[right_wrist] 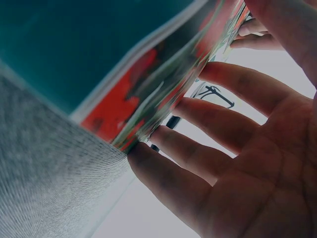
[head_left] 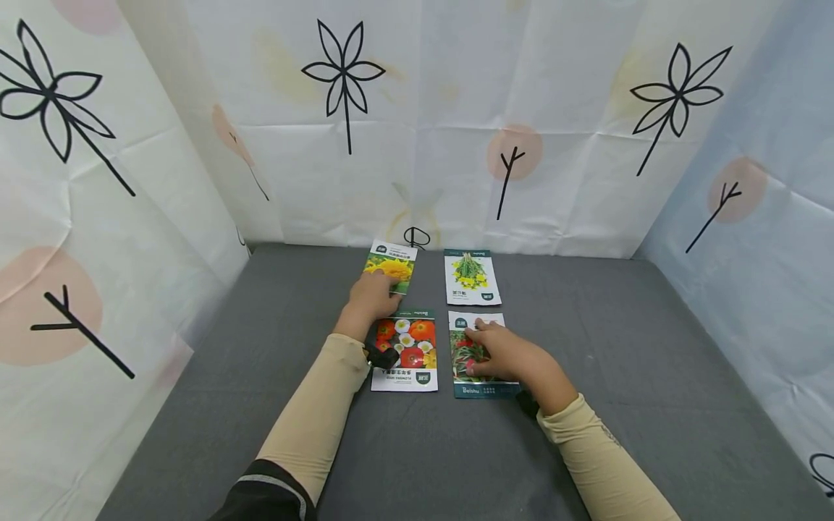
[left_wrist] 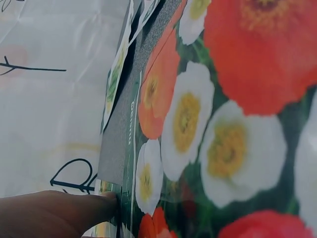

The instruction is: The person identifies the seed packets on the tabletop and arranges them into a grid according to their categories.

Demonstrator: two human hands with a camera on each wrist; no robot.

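Four-square on the table lie seed packets with flower pictures. My left hand (head_left: 371, 298) rests on the lower part of the yellow-flower packet (head_left: 399, 269) at the back left. Below that wrist sits the packet of red and white flowers (head_left: 415, 336), partly covered by the wrist strap; its print fills the left wrist view, where my left thumb (left_wrist: 64, 210) shows. My right hand (head_left: 511, 354) lies over the red-flower packet (head_left: 485, 391) at the front right. In the right wrist view, its spread fingers (right_wrist: 233, 119) touch that packet. Behind it is a white packet with yellow blossoms (head_left: 473, 278).
The grey cloth-covered table (head_left: 625, 405) runs back to a white hanging sheet (head_left: 443, 87) with flower drawings. More printed sheet (head_left: 85, 217) closes off the left and right sides.
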